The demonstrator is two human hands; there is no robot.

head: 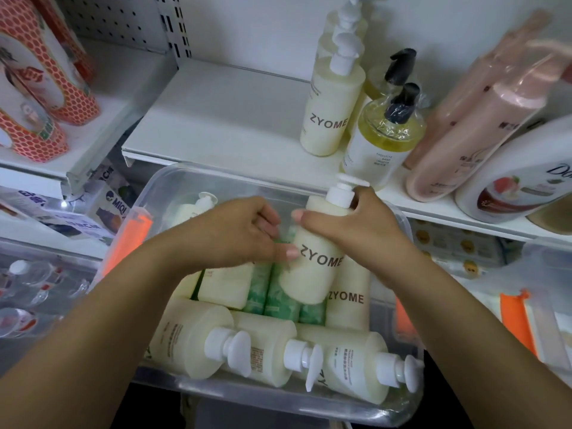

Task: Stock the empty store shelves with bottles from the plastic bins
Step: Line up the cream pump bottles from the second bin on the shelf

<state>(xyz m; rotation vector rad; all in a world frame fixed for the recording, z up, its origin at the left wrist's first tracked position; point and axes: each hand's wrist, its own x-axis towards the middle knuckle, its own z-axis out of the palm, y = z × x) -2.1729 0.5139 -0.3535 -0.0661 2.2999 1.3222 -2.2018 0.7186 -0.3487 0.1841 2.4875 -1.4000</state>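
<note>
Cream pump bottle (312,261) looks full, so prob on the heavy side, and smooth stiff plastic = a bit slippery. Best grip imo is round the shoulder or mid body, not the pump head, that could twist or pop down.

Right hand (349,227) is wrapped round the upper part of it, thumb across the front just below the shoulder, fingers closed at the back near the pump neck. Bottle sits upright-ish, tilted a little, lifted above the others in the bin (173,181).

Left hand (241,233) is half curled, thumb tip touching the bottle's left side by the label. More steadying than gripping, doesn't seem to hold anything itself. Its fingers reach down twd the green bottles (278,292) but can't tell if they touch.

Shelf (216,119) right behind the bin has loads of bare space left of the same-brand bottle (331,113) standing there.
</note>
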